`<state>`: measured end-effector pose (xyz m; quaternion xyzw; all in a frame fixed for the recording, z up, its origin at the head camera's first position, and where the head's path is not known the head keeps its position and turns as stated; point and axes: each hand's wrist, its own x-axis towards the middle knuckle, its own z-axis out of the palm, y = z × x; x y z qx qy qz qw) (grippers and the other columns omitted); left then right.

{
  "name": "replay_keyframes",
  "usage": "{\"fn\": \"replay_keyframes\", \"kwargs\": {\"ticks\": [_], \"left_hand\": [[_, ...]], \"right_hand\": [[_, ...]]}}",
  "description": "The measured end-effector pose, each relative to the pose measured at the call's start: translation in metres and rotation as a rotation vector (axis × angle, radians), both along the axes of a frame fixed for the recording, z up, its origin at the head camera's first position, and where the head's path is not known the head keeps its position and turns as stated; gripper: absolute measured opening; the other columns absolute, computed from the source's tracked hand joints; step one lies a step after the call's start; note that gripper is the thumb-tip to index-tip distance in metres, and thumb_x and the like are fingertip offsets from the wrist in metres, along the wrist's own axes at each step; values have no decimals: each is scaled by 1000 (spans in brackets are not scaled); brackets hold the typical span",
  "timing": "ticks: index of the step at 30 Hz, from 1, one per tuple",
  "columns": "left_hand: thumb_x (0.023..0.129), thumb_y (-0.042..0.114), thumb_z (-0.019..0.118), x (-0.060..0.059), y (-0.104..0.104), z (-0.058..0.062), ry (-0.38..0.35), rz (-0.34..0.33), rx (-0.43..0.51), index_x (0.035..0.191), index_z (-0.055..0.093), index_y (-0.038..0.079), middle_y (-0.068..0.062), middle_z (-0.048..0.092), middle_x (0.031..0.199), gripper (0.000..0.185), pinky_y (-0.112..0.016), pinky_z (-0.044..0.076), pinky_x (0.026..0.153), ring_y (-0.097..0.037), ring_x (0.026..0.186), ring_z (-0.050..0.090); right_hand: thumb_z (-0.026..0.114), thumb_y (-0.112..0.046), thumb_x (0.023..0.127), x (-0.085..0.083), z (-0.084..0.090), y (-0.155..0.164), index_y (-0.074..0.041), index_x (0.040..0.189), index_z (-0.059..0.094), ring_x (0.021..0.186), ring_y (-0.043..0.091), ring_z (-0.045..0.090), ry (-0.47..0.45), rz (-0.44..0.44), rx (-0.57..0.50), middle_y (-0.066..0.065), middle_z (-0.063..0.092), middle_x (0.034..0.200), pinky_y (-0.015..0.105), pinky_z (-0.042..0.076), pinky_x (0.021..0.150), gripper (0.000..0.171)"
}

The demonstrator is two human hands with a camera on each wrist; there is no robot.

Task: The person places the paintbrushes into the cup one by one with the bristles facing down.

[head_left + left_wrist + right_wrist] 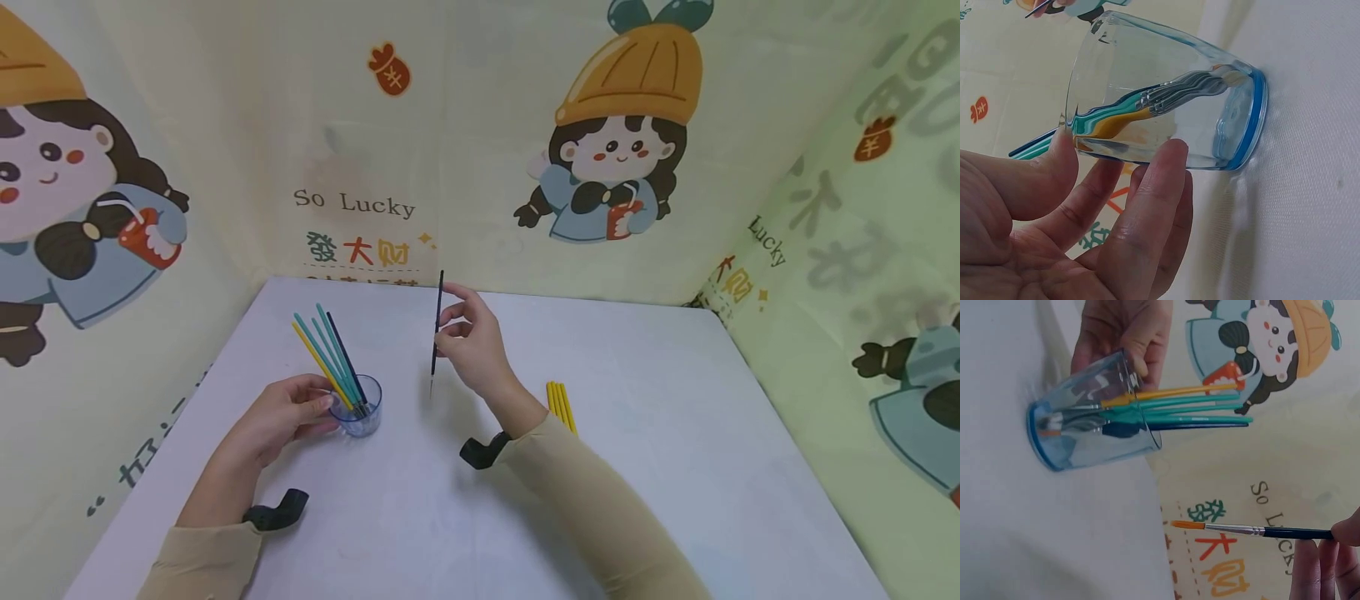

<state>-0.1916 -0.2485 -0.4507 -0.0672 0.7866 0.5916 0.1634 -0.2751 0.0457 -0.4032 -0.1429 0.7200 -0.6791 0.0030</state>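
My left hand (288,412) holds a clear glass cup (369,423) with a blue base by its side, thumb near the rim in the left wrist view. Several paintbrushes lean in the cup, bristles down; their handles are yellow, teal (327,350) and dark blue. To the right of the cup, my right hand (480,346) pinches another paintbrush (1229,529) by its dark handle. This brush is held upright above the table, its silver ferrule and orange bristles pointing down.
Several yellow sticks (561,404) lie side by side on the white table (660,417), partly hidden behind the right forearm. A printed cloth (480,167) with cartoon figures surrounds the table's back and sides. Black wrist mounts (277,510) sit on both wrists.
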Motion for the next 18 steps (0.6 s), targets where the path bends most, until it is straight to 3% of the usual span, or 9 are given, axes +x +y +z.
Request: {"fn": "replay_keyframes", "kwargs": {"ticks": [18], "left_hand": [[109,13,64,0,-1,0,1,-2,-6,148,54,-7,-21,71,126,45,-32,68,88,-16,104,76]], "right_hand": [[68,12,94,10,-1,-45,-23,154,53,87,15,66,89,63,-148,8,61,107,36,70,78,71]]}}
